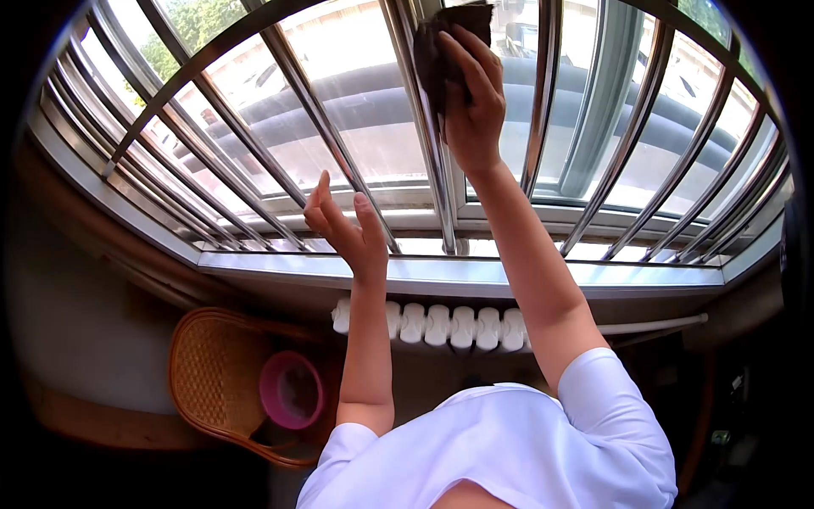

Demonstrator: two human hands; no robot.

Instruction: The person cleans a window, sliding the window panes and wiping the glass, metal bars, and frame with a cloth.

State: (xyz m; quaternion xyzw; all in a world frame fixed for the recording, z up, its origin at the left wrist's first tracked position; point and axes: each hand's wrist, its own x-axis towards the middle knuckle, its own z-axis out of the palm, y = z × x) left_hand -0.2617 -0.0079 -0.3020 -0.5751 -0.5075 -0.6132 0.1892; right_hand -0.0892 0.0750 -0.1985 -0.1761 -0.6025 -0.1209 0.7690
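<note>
I see the right hand (476, 114) gripping a dark cloth (434, 59) high at a metal bar (432, 161); can't tell if it's wrapped around. Left hand (352, 233) holds nothing, fingers loosely apart, near the bars. Pink basin (269, 394) sits on the wicker chair (203, 365).

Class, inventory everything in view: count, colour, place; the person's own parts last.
Cloth: one, dark brown, top centre
Metal bars: many, silver, upper half
Window frames: several, greyish, behind the bars
Foliage: several patches, green, outside
Ledge: one, silvery, below the bars
Radiator: one, white, below the ledge
Pipe: one, white, right of the radiator
Wicker chair: one, tan, lower left
Basin: one, pink, within the chair's outline
Shirt: one, white, bottom centre
Arms: two, bare, centre
Left hand: one, bare, before the bars
Right hand: one, bare, on cloth
</note>
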